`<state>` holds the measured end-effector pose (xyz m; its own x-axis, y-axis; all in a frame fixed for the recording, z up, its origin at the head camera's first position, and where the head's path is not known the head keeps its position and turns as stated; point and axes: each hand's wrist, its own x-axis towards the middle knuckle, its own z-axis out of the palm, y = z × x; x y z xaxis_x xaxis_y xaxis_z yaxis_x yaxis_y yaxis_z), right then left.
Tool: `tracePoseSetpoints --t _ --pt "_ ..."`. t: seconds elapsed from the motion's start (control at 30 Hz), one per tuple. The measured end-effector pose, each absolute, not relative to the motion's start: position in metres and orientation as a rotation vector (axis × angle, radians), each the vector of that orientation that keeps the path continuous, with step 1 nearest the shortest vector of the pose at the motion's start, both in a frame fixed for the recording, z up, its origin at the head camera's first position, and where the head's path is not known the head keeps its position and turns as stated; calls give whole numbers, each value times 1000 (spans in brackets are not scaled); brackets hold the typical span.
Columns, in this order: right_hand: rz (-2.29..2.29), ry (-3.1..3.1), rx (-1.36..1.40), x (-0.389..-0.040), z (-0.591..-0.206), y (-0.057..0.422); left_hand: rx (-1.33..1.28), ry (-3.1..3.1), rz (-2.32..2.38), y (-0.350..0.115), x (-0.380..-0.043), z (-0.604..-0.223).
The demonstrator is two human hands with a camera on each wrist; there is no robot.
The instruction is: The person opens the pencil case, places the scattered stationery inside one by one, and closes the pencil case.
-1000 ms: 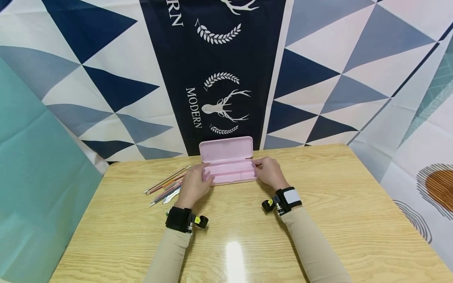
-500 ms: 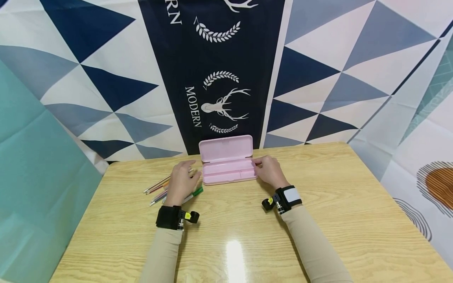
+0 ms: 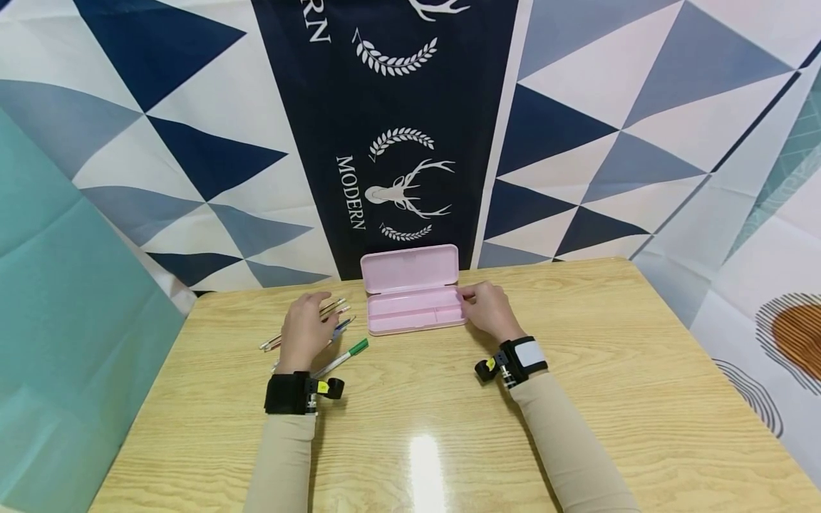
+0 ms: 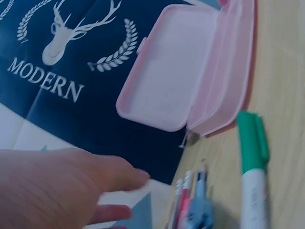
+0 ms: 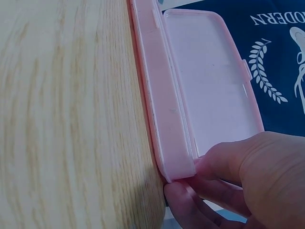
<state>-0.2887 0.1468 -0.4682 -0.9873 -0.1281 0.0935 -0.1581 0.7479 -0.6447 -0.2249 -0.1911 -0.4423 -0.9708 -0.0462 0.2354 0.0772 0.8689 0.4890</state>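
Note:
The pink pencil case (image 3: 415,313) stands on the table with its lid (image 3: 410,269) raised against the wall cloth. My right hand (image 3: 492,313) pinches the case's right end between thumb and fingers, as the right wrist view also shows. Left of the case, my left hand (image 3: 304,333) hovers over a loose group of pencils (image 3: 333,308), holding nothing that I can see. In the left wrist view, pencils (image 4: 183,191) and a blue tool like a drawing compass (image 4: 200,212) lie beyond its fingers. A white marker with a green cap (image 3: 349,354) lies just right of that hand, which hides part of the group.
The wooden table (image 3: 423,406) ends at a patterned cloth (image 3: 410,142) hanging behind the case. A teal cloth (image 3: 77,320) borders the left side, and a pale cloth (image 3: 744,320) borders the right. A strip of light reflects off the table front.
My left hand has left the case's left end and moved left over the pencils, uncovering the green-capped marker and the compass-like tool. My right hand stays at the case.

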Motion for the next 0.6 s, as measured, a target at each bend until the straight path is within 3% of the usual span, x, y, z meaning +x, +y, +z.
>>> tracePoseSetpoints --t 0.6 --pt "1080 -2887 223 -290 -469 147 65 -2920 -769 -226 -213 -437"
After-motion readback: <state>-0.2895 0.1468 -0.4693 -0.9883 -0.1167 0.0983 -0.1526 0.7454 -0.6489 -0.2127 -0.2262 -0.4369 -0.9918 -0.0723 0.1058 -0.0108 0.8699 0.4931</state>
